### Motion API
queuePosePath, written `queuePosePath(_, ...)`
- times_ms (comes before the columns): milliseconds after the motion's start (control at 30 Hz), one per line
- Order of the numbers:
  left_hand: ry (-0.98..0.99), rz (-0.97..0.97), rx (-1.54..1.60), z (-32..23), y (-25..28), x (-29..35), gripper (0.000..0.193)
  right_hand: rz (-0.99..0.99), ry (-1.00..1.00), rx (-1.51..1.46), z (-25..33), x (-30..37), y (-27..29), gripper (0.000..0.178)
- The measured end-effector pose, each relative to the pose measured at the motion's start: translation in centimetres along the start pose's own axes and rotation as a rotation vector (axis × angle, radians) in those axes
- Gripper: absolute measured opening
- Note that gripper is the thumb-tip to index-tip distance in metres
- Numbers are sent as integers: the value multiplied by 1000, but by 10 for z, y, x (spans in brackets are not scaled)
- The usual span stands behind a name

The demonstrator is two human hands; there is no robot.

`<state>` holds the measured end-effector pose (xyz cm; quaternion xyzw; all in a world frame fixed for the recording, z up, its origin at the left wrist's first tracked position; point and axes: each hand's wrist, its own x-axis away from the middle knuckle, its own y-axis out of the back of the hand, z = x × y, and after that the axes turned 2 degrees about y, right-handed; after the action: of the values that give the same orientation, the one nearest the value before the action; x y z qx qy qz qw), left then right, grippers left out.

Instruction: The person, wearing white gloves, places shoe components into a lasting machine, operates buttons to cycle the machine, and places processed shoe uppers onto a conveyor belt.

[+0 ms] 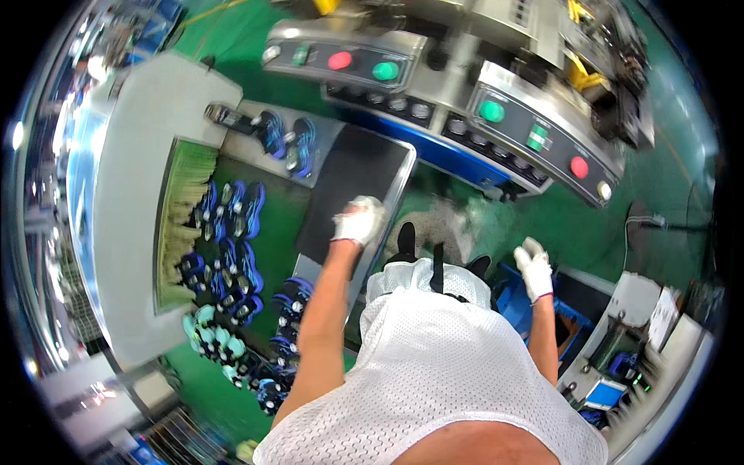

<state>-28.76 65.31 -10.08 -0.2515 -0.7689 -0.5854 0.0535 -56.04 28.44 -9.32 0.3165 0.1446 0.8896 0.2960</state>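
Note:
My left hand (359, 222), in a white glove, is over the right part of a black mat (353, 170) on a metal-edged table. Blur smears its fingers, so I cannot tell whether they hold anything. My right hand (534, 271), also in a white glove, is out to the right with its fingers stretched and nothing visible in it. It is above and beside a blue crate (511, 298). Dark shoes with blue-purple soles (302, 147) stand at the table's far left end, beside a dark elongated object (230, 118).
Ahead is a machine with two control panels (341, 62) (535, 128) bearing red and green buttons. On the left, several shoes (232, 209) stand beside a pale machine housing (143, 194) with a fringed opening (182, 209). Mint-coloured shoes (217, 341) lie nearer. A small screen (604, 394) is at right.

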Motion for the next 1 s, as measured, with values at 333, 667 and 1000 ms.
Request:
queuePosePath(333, 609, -426, 164, 393, 154, 20, 72, 71, -320, 629, 2, 27, -70, 61)
queuePosePath(667, 643, -355, 395, 355, 59, 48, 59, 327, 129, 1078, 89, -48, -147, 61)
queuePosePath(1000, -189, -189, 1129, 119, 164, 66, 60, 1346, -106, -352, 294, 17, -308, 34)
